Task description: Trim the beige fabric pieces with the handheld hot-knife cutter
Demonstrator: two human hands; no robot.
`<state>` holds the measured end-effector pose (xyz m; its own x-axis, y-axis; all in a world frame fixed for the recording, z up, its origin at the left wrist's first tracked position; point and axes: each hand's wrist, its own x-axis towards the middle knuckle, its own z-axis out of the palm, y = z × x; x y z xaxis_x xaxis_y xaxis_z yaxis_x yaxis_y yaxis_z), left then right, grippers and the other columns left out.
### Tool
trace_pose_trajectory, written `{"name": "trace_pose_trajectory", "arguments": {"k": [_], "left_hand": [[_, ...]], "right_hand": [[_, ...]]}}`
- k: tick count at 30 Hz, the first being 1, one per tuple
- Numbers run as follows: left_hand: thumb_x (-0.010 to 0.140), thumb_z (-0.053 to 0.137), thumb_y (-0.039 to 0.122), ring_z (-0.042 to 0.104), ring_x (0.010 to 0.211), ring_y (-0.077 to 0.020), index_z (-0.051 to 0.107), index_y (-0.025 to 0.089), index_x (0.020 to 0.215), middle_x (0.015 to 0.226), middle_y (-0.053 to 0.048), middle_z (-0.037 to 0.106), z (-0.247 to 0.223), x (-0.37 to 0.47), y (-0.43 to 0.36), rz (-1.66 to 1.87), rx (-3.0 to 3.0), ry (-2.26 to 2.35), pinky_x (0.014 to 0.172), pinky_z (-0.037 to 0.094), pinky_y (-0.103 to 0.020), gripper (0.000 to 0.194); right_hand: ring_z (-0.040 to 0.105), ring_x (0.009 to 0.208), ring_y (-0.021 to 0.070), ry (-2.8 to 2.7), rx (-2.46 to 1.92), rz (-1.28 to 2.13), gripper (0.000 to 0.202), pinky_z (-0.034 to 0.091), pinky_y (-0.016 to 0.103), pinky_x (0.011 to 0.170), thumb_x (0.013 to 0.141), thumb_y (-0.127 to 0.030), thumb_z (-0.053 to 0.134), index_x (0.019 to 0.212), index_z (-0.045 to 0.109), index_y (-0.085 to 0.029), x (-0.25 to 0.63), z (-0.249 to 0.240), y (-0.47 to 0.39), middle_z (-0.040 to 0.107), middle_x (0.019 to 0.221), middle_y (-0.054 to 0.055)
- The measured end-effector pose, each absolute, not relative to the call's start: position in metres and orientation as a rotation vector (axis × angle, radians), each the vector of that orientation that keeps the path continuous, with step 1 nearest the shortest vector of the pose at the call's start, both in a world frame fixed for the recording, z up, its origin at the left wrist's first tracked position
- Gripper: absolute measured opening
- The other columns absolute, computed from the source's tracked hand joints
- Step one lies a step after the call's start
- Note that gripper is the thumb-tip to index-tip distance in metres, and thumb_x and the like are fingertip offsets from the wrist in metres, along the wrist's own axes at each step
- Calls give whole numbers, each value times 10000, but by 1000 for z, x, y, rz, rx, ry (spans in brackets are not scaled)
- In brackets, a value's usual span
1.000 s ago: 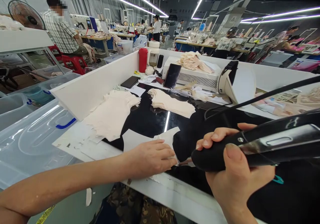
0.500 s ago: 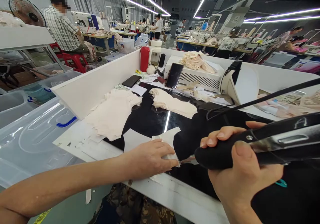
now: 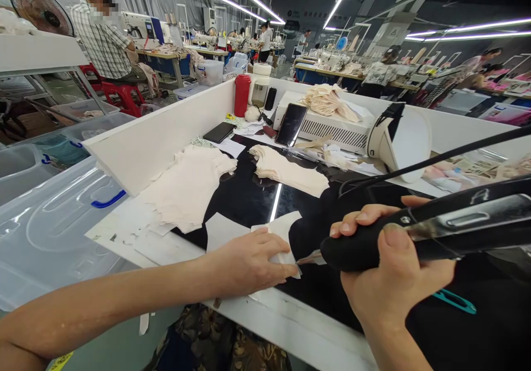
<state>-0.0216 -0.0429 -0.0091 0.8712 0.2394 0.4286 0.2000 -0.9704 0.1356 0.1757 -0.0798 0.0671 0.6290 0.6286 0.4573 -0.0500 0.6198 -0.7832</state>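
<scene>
My left hand (image 3: 253, 263) presses a small stack of white pieces (image 3: 286, 228) onto the black tabletop (image 3: 249, 202), its thumb and fingers around the stack's near end. My right hand (image 3: 394, 266) is wrapped round a black handheld tool (image 3: 357, 244) with a metal strip along its body. The narrow metal tip (image 3: 309, 258) of the tool touches or nearly touches the stack's right edge beside my left thumb. A flat white sheet (image 3: 222, 233) lies left of the stack. Farther back lie two piles of pale fabric pieces, a wide one (image 3: 186, 186) and a smaller one (image 3: 290, 171).
Behind are a phone (image 3: 291, 123), red bottle (image 3: 241, 95), jug (image 3: 260, 86), vented white box (image 3: 332, 130) and white visor (image 3: 381, 133). A black cable (image 3: 440, 163) crosses at right, above a teal tool (image 3: 456, 300). A seated person (image 3: 99, 42) is at far left.
The tool and my right hand have shifted slightly left, showing more of the teal tool. My left hand stays on the stack. The whole view has moved a little.
</scene>
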Motion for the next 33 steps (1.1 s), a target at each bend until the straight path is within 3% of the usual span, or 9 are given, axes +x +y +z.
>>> {"name": "trace_pose_trajectory", "arguments": {"k": [8, 20, 25, 27, 29, 33], "left_hand": [[1179, 652, 222, 741, 1202, -249, 821, 237, 1334, 1328, -152, 750, -9, -21, -44, 731, 2932, 342, 1205, 558, -447, 230], [1175, 690, 302, 730, 1258, -280, 813, 223, 1344, 1345, -170, 750, -13, -20, -53, 745, 2908, 398, 1206, 565, -457, 223], [1093, 822, 489, 713, 1362, -350, 714, 150, 1465, 1436, -208, 736, -10, -22, -82, 694, 2905, 455, 1260, 547, -532, 514], [1124, 786, 451, 705, 1386, -317, 702, 99, 1455, 1438, -203, 749, -3, -24, -86, 730, 2906, 436, 1280, 536, -461, 490], [1181, 691, 354, 721, 1336, -280, 731, 62, 1364, 1344, -184, 787, 4, -25, -83, 779, 2925, 381, 1248, 551, -396, 347], [1217, 588, 245, 749, 1192, -249, 779, 89, 1195, 1166, -134, 808, 10, -23, -65, 791, 2985, 242, 1141, 601, -369, 248]], "right_hand": [[632, 511, 161, -772, -840, 437, 434, 592, 310, 489, 748, -270, 912, 1105, 665, -283, 172, 72, -76, 711, 713, -98], [649, 518, 153, -800, -842, 421, 430, 588, 301, 495, 762, -275, 910, 1100, 644, -284, 168, 70, -69, 711, 730, -98], [637, 520, 165, -789, -876, 465, 450, 603, 317, 495, 743, -306, 936, 1102, 666, -282, 170, 72, -85, 712, 728, -88], [633, 517, 167, -809, -872, 453, 449, 605, 319, 487, 739, -329, 954, 1086, 673, -281, 171, 72, -90, 709, 721, -85], [632, 516, 168, -820, -869, 447, 450, 606, 318, 485, 738, -333, 962, 1082, 677, -282, 171, 71, -93, 710, 721, -83], [642, 529, 172, -817, -866, 451, 460, 616, 323, 497, 751, -326, 967, 1105, 677, -284, 170, 70, -92, 718, 737, -78]]}}
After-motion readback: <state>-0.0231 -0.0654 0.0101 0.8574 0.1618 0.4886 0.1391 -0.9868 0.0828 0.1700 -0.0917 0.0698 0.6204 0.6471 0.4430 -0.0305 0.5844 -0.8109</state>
